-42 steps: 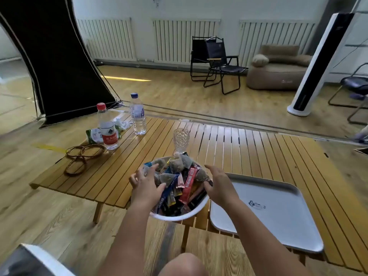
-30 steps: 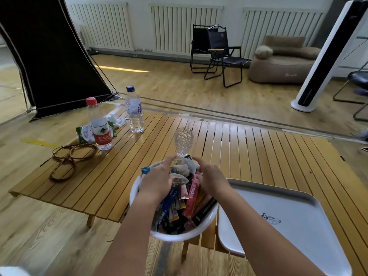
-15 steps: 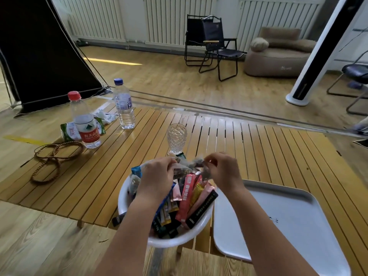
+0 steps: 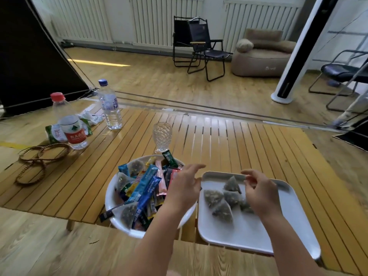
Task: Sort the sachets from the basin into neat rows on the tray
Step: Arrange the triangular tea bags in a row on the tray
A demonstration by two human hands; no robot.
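A white basin [image 4: 112, 200] at the table's near edge holds several coloured stick sachets [image 4: 148, 186] and a few clear pyramid tea bags [image 4: 127, 213]. To its right lies a white tray [image 4: 247, 234] with several pyramid tea bags [image 4: 221, 202] in a loose cluster at its far left part. My left hand [image 4: 185, 186] hovers over the basin's right rim, fingers spread and relaxed, holding nothing. My right hand [image 4: 258, 190] hangs over the tray just right of the tea bags, fingers loosely curled, empty.
On the slatted wooden table [image 4: 239, 140] stand a patterned glass [image 4: 161, 136] just behind the basin, two water bottles [image 4: 69, 120] [image 4: 109, 105] at the far left, a green packet [image 4: 53, 133] and a bead string [image 4: 39, 158]. The tray overhangs the table's near edge.
Both hands lifted a bunch of pyramid tea bags out of the basin, carried them right and let them go on the tray. The hands are now empty.
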